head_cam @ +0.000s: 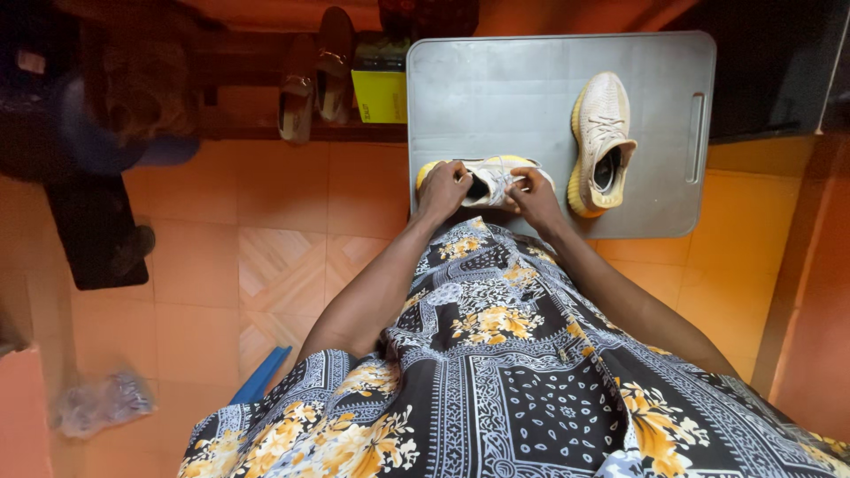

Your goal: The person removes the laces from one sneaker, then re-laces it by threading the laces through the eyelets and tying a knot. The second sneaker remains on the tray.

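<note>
A beige knit sneaker with a yellow sole (492, 180) lies on its side at the near edge of a grey tray-like board (496, 88). My left hand (443, 188) grips its heel end. My right hand (534, 193) holds the laces near the tongue. The matching sneaker (602, 142) stands upright on the board to the right, toe pointing away from me, touched by neither hand. My patterned black, white and yellow dress fills the lower part of the head view.
Brown sandals (314, 75) and a yellow box (381, 96) sit on a low wooden shelf at the back. A dark mat (93, 230) lies left on the orange tiled floor. A crumpled plastic bag (102, 403) lies lower left, a blue object (261, 376) near my hip.
</note>
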